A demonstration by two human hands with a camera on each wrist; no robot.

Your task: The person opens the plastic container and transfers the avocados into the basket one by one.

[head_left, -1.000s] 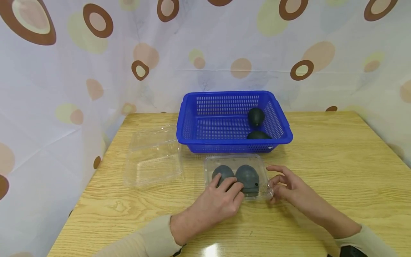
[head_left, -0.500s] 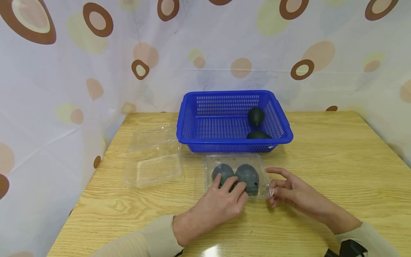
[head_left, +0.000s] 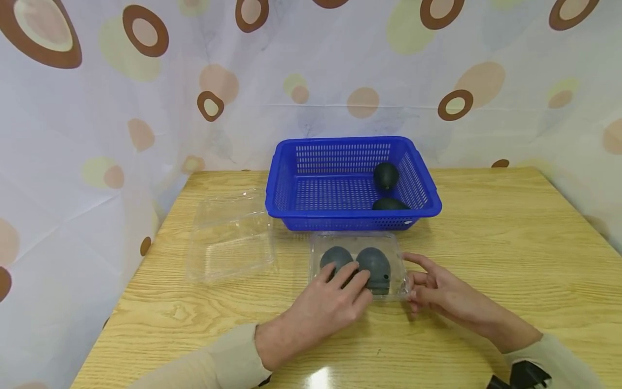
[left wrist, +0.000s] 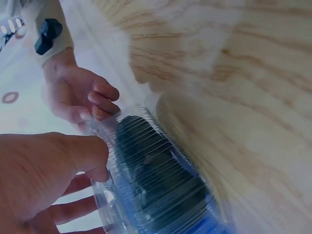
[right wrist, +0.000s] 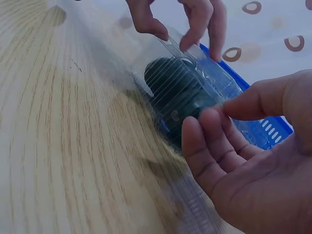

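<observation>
A clear plastic clamshell box (head_left: 397, 257) lies on the table with its lid down. Two dark avocados (head_left: 373, 266) show through the plastic, side by side. My left hand (head_left: 326, 308) grips the box's front edge, fingers over the lid and thumb at the front rim, as the left wrist view shows (left wrist: 58, 170). At the right front corner, my right hand (head_left: 447, 297) pinches the plastic edge between thumb and fingers. In the right wrist view, those fingertips (right wrist: 209, 117) overlap the ribbed side wall, and one avocado (right wrist: 170, 87) is visible behind it.
Directly behind the box stands a blue plastic basket (head_left: 355, 214) with two dark avocados (head_left: 386, 176) at its right side. A second clear plastic box (head_left: 233, 246), open, lies to the left on the wooden table (head_left: 510, 237). A patterned curtain (head_left: 311, 65) hangs behind.
The right fingers have drawn in closer around the front right corner of the box. The left hand has shifted only slightly along the front edge; the box stays in place.
</observation>
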